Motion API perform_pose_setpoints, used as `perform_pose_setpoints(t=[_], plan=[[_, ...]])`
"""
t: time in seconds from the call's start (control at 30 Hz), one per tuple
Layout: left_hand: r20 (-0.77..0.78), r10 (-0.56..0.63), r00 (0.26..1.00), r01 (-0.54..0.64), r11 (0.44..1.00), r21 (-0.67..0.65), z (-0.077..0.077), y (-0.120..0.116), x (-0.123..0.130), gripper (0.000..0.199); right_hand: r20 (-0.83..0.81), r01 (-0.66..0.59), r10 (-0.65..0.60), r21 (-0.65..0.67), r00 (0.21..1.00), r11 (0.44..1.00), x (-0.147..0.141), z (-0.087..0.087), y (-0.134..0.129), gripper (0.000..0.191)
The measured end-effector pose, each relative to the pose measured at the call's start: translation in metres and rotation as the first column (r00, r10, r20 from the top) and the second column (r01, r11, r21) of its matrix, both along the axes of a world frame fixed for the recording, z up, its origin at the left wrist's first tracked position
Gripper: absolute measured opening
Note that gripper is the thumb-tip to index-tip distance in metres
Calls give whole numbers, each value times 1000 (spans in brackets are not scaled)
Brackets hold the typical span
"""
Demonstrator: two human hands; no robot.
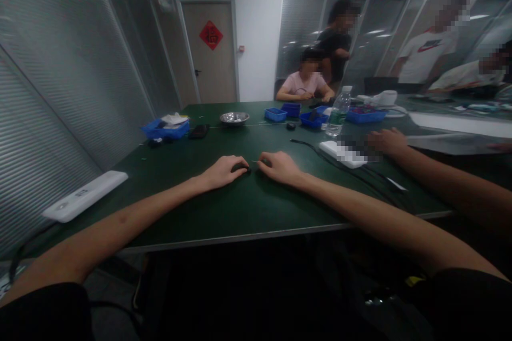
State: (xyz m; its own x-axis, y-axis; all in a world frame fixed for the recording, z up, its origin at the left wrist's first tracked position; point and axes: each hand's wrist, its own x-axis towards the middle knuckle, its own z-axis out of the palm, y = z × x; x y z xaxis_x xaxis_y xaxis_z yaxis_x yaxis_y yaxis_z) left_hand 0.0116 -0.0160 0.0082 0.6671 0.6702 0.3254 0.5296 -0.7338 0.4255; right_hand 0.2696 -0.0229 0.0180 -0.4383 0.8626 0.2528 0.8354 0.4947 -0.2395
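Over the green table (192,208), my left hand (224,172) is closed on a small black object (248,169), mostly covered by the fingers; its kind I cannot make out. My right hand (279,167) faces it a short gap away, thumb and fingers pinched together. A thin, pale sliver (255,161) sticks out from the right fingertips toward the left hand; it is too small to name. Both forearms rest near the table's front edge.
A white power strip (86,196) lies at left, another (343,154) at right beside a water bottle (339,112). Farther back are a metal bowl (234,119), a blue tray (166,129) and a black mouse (290,126). A co-worker's hand (387,141) reaches in from the right.
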Motion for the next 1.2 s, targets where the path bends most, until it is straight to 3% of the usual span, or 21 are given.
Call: perform_pose_setpoints(t=[0.2,0.4,0.57,0.7,1.07,1.2], plan=[[-15,29,999,-29,1000,-9,2,14,-14,30,14,2,-2,7,1000,1000,0,0,-2,33],[-113,200,973,-195,979,58,0,57,-74,35,4,-18,18,-5,1000,1000,2,0,-2,33],[-212,405,889,-379,913,152,-3,82,-133,35,-15,-38,38,-6,999,999,2,0,-1,33],[-211,527,823,-511,850,132,-2,87,-159,34,-3,-38,38,-1,999,999,3,-1,0,34],[-200,719,666,-667,693,273,-6,105,-221,37,12,-50,50,13,999,999,3,-1,-1,33],[-186,739,647,-671,668,322,-6,103,-234,39,18,-37,37,18,999,999,2,-1,-1,33]])
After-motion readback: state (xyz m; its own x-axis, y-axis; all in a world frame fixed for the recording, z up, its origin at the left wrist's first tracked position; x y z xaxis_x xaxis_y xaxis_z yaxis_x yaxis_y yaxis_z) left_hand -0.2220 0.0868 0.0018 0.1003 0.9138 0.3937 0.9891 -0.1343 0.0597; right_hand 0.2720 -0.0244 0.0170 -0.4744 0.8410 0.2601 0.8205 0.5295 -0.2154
